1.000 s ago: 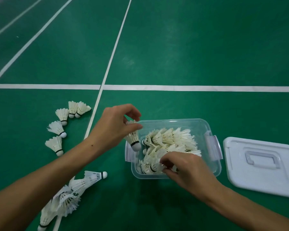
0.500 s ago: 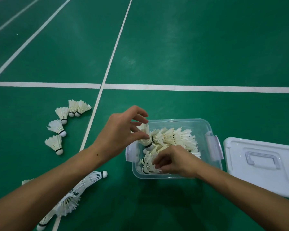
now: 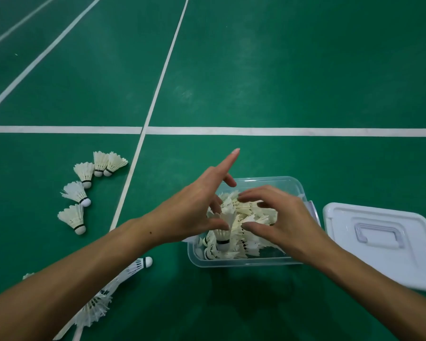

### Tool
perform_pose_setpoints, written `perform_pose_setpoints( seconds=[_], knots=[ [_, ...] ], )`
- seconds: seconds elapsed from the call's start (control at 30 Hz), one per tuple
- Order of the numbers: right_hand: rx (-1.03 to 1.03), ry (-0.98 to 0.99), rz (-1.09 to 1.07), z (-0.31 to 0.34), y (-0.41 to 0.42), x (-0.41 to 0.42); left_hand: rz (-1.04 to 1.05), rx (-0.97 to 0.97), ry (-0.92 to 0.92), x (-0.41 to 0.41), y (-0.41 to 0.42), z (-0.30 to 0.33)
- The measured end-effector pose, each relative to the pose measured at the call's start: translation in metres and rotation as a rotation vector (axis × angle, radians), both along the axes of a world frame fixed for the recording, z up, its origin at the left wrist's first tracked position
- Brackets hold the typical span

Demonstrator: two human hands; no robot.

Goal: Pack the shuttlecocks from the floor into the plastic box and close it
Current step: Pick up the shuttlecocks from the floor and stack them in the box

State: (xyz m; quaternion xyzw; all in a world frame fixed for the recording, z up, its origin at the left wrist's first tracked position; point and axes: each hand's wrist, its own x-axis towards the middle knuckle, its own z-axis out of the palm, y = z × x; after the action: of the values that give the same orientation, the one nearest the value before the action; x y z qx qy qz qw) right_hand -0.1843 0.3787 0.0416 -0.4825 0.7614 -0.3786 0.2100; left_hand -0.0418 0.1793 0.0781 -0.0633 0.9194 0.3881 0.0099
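A clear plastic box [image 3: 241,263] sits on the green floor, packed with several white shuttlecocks [image 3: 256,215]. My left hand [image 3: 192,212] is at the box's left side, thumb and curled fingers pinching the feathers of one shuttlecock [image 3: 223,236] that stands cork down inside; the index finger sticks out straight. My right hand [image 3: 285,217] arches over the middle of the pile, fingers spread and touching the feathers. Several loose shuttlecocks [image 3: 75,217] lie in an arc on the floor to the left. A nested row of shuttlecocks [image 3: 133,269] lies partly under my left forearm.
The white lid [image 3: 379,242] with a recessed handle lies flat on the floor right of the box. White court lines [image 3: 280,131] cross the floor behind the box and run past its left side.
My left hand has carried its shuttlecock from the box's left rim down into the box. My right hand has lifted from the pile's near-left corner to over its middle.
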Motion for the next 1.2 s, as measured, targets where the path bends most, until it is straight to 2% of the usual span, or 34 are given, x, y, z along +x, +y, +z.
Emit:
perform_pose_setpoints(
  seconds=[0.17, 0.33, 0.4, 0.5, 0.6, 0.73, 0.8, 1.0, 1.2],
  knots=[
    [-0.036, 0.173, 0.095, -0.018, -0.007, 0.007, -0.059, 0.005, 0.060, -0.007, 0.006, -0.007],
    [0.017, 0.228, 0.096, -0.023, 0.012, 0.005, -0.040, -0.022, 0.146, 0.002, 0.005, -0.020],
    [0.023, 0.251, 0.074, -0.024, 0.023, 0.007, 0.000, -0.028, 0.116, 0.009, 0.000, -0.026],
    [0.066, 0.312, 0.075, -0.028, 0.030, 0.014, -0.028, -0.096, -0.029, 0.019, -0.007, -0.039],
    [0.127, 0.361, 0.113, -0.035, 0.025, 0.022, -0.129, -0.311, -0.113, 0.025, -0.010, -0.054],
    [0.224, 0.312, 0.176, -0.035, 0.013, 0.023, -0.263, -0.776, -0.064, 0.020, 0.002, -0.075],
    [0.283, 0.266, 0.210, -0.032, 0.007, 0.019, -0.263, -0.877, -0.059, 0.015, 0.009, -0.084],
    [0.483, 0.091, 0.293, -0.038, -0.010, 0.006, -0.161, -0.725, -0.112, 0.007, 0.008, -0.088],
    [0.521, -0.039, 0.394, -0.042, -0.004, -0.011, -0.172, -0.680, -0.136, 0.011, 0.016, -0.090]
  ],
)
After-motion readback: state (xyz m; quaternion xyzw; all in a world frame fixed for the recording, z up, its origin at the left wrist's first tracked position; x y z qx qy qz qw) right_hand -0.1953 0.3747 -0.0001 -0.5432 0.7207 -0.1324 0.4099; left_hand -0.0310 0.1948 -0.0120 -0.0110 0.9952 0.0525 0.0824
